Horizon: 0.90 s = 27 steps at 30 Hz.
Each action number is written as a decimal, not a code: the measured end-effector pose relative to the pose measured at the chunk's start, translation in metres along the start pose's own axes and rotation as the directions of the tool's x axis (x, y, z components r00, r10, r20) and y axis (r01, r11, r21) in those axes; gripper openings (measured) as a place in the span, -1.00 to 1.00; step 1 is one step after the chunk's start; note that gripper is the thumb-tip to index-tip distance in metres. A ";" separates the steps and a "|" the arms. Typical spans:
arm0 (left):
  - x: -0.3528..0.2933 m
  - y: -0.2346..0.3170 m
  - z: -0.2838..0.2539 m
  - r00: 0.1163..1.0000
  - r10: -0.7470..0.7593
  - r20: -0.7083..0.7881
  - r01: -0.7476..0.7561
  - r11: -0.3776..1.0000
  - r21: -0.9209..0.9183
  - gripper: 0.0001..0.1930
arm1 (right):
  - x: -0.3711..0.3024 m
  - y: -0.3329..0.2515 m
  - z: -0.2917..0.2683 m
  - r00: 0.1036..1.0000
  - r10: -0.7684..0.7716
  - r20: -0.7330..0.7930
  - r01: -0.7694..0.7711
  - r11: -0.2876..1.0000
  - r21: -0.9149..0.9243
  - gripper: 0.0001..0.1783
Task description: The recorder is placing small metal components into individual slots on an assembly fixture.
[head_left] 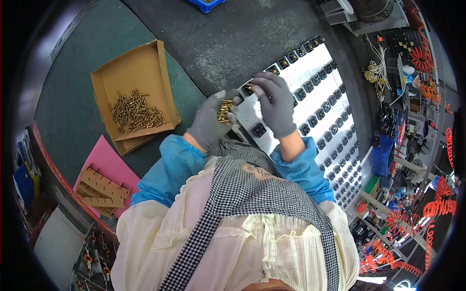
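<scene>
My left hand (208, 119), in a grey glove, is curled palm up around a small handful of brass pins (224, 111). Just right of it, my right hand (276, 104), gloved alike, reaches over the near left edge of a white board (284, 131). Its thumb and forefinger pinch what looks like a single brass pin (250, 85), right above a black square block that the fingers partly cover. Rows of such blocks stand on the board; one black block (258, 129) sits beside my right wrist. Some blocks at the far edge show brass in their centres.
An open cardboard box (168, 87) with a heap of brass pins (138, 114) lies to the left on a green surface. Nearer are a pink sheet (101, 154) and slotted cardboard strips (102, 186). A blue bin (208, 5) and a fan (374, 9) stand beyond; orange coiled hoses (439, 199) hang at right.
</scene>
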State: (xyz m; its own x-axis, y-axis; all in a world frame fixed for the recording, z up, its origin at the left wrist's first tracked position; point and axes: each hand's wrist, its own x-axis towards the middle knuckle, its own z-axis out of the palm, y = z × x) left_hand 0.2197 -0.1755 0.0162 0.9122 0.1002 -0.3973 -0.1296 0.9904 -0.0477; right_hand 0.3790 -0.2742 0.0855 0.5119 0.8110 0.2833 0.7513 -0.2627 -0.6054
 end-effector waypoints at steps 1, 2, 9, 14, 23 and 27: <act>-0.004 0.004 -0.004 0.999 0.035 -0.032 -0.034 0.999 0.006 -0.63 | -0.002 0.003 -0.004 1.000 0.003 0.019 -0.001 0.995 -0.095 -0.86; -0.008 0.008 -0.006 0.999 0.032 -0.036 -0.032 0.999 0.004 -0.63 | -0.005 0.008 -0.003 1.000 0.008 0.021 -0.006 0.995 -0.095 -0.86; -0.015 0.013 -0.018 0.966 0.100 -0.236 -0.116 0.992 -0.053 -0.74 | -0.027 0.017 0.032 0.964 -0.093 0.248 0.181 0.915 -0.361 -0.82; -0.012 0.004 -0.019 0.949 0.104 -0.296 -0.087 0.994 0.068 -0.74 | -0.027 0.017 0.036 0.936 -0.154 0.315 0.285 0.858 -0.428 -0.78; -0.009 0.000 -0.011 0.925 0.074 -0.374 -0.038 0.994 0.104 -0.70 | -0.015 0.021 0.037 0.916 -0.178 0.359 0.324 0.856 -0.402 -0.80; -0.008 -0.002 -0.014 0.969 -0.011 -0.246 0.009 1.000 -0.012 -0.71 | -0.015 0.008 0.017 0.978 -0.084 0.189 0.100 0.992 -0.078 -0.83</act>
State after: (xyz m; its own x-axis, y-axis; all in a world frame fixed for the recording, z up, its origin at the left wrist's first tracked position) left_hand 0.2075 -0.1797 0.0069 0.7896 0.0625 -0.6104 -0.1261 0.9901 -0.0617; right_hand 0.3706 -0.2801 0.0639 0.3592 0.9142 0.1875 0.8289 -0.2202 -0.5143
